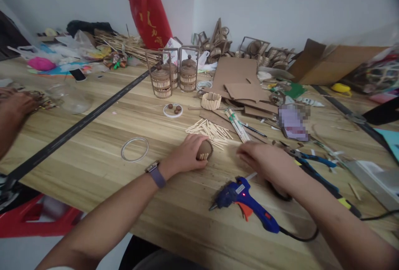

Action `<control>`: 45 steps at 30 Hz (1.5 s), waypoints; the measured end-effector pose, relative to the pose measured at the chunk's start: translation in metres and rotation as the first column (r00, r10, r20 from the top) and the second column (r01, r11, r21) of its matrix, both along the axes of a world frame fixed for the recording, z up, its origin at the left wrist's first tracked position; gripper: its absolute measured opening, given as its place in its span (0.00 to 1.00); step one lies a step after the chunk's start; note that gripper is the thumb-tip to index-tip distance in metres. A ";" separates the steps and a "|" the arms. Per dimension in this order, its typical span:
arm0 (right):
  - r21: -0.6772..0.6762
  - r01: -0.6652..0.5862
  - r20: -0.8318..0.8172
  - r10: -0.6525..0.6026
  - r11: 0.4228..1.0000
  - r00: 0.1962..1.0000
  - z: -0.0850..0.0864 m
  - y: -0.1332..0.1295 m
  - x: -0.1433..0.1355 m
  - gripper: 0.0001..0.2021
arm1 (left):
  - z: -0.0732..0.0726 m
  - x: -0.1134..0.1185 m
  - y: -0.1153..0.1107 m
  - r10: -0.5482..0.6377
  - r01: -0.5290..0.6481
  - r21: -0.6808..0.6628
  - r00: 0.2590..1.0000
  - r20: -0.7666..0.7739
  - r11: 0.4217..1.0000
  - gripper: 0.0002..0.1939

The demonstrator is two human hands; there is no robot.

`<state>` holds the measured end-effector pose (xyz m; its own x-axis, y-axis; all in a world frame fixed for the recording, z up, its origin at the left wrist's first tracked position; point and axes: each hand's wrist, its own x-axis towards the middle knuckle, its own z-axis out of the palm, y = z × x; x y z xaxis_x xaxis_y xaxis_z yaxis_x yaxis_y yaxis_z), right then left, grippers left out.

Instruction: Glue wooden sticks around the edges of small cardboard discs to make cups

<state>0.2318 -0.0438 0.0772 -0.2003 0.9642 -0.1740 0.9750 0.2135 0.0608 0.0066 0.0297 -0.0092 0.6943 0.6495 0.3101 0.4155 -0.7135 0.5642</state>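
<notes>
So, left hand [190, 153] kinda cupped the brown disc [203, 149] | face tipped up, between thumb and fingers, near loose sticks [210, 130] | right hand [263, 158] curled, couldn't tell if it held anything

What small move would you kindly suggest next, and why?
Probably the right hand should pick up the blue glue gun: its red light is on and it lies nearby, while the left hand holds a round brown piece with a few short sticks along its edge.
</notes>
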 end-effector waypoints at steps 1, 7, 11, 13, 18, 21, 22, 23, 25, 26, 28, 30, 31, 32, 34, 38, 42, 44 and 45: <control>0.073 -0.032 0.049 0.029 0.997 0.998 -0.002 0.012 -0.006 0.10 | 0.000 0.000 0.000 0.001 -0.001 0.003 1.000 0.000 1.000 0.34; 0.116 -0.114 0.044 0.110 0.987 0.993 -0.032 0.059 -0.024 0.10 | -0.002 0.000 0.000 -0.005 0.005 0.013 1.000 -0.015 1.000 0.34; 0.143 -0.118 -0.056 0.127 0.983 0.990 -0.038 0.066 -0.023 0.09 | -0.003 0.000 0.000 -0.005 0.005 0.016 1.000 -0.017 1.000 0.34; 0.149 -0.104 -0.138 0.125 0.983 0.982 -0.034 0.064 -0.020 0.09 | -0.002 0.000 0.000 -0.006 0.007 0.012 1.000 -0.012 1.000 0.34; 0.122 -0.058 -0.405 0.103 0.991 0.908 -0.025 0.043 -0.018 0.05 | 0.000 0.000 0.000 -0.015 0.015 0.006 1.000 -0.015 1.000 0.35; 0.088 -0.064 -0.542 0.102 0.994 0.834 -0.025 0.028 -0.022 0.07 | 0.002 0.000 0.000 -0.020 0.020 0.006 1.000 -0.015 1.000 0.35; 0.069 -0.069 -0.594 0.097 0.995 0.798 -0.025 0.024 -0.024 0.07 | 0.002 0.000 0.000 -0.021 0.021 0.003 1.000 -0.013 1.000 0.35; 0.045 -0.071 -0.642 0.083 0.996 0.762 -0.026 0.022 -0.026 0.07 | 0.003 0.000 0.000 -0.021 0.021 -0.002 1.000 -0.011 1.000 0.35; -0.014 -0.071 -0.701 0.041 0.997 0.712 -0.026 0.019 -0.031 0.04 | 0.004 -0.001 0.000 -0.026 0.026 -0.010 1.000 -0.008 1.000 0.35; -0.034 -0.068 -0.706 0.024 0.997 0.708 -0.026 0.018 -0.033 0.03 | 0.004 -0.001 0.000 -0.031 0.031 -0.014 0.999 -0.007 0.999 0.35; -0.045 -0.065 -0.680 0.017 0.997 0.733 -0.027 0.017 -0.035 0.04 | 0.004 -0.001 0.000 -0.045 0.045 -0.016 0.999 0.001 0.999 0.35; -0.032 -0.060 -0.657 0.025 0.998 0.754 -0.027 0.017 -0.037 0.05 | 0.004 0.000 0.000 -0.052 0.052 -0.012 0.999 0.010 0.999 0.35; -0.026 -0.056 -0.649 0.026 0.998 0.760 -0.028 0.017 -0.038 0.06 | 0.004 0.000 0.000 -0.053 0.053 -0.010 0.999 0.013 0.999 0.34; -0.026 -0.052 -0.643 0.024 0.998 0.765 -0.028 0.017 -0.039 0.06 | 0.004 0.000 0.000 -0.053 0.053 -0.007 0.999 0.014 0.999 0.34; -0.031 -0.047 -0.636 0.017 0.998 0.772 -0.029 0.017 -0.041 0.06 | 0.004 0.000 -0.001 -0.052 0.052 -0.005 0.998 0.016 0.999 0.34; -0.040 -0.043 -0.628 0.009 0.998 0.778 -0.030 0.017 -0.044 0.04 | 0.004 -0.001 -0.001 -0.053 0.053 0.005 0.998 0.026 0.999 0.34; -0.031 -0.041 -0.626 0.013 0.999 0.780 -0.031 0.016 -0.046 0.04 | 0.003 -0.001 -0.001 -0.058 0.058 0.001 0.998 0.026 0.998 0.34; -0.026 -0.043 -0.625 0.017 0.999 0.780 -0.032 0.016 -0.046 0.05 | 0.003 0.000 -0.001 -0.058 0.058 -0.008 0.998 0.027 0.998 0.35; -0.023 -0.043 -0.626 0.019 0.999 0.780 -0.033 0.016 -0.047 0.06 | 0.003 0.000 0.000 -0.058 0.059 -0.010 0.998 0.029 0.998 0.35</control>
<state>0.1851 -0.0274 0.0444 -0.3067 0.9513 -0.0324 0.7889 0.2350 -0.5678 0.0063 0.0292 -0.0062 0.7220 0.6116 0.3234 0.3568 -0.7297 0.5833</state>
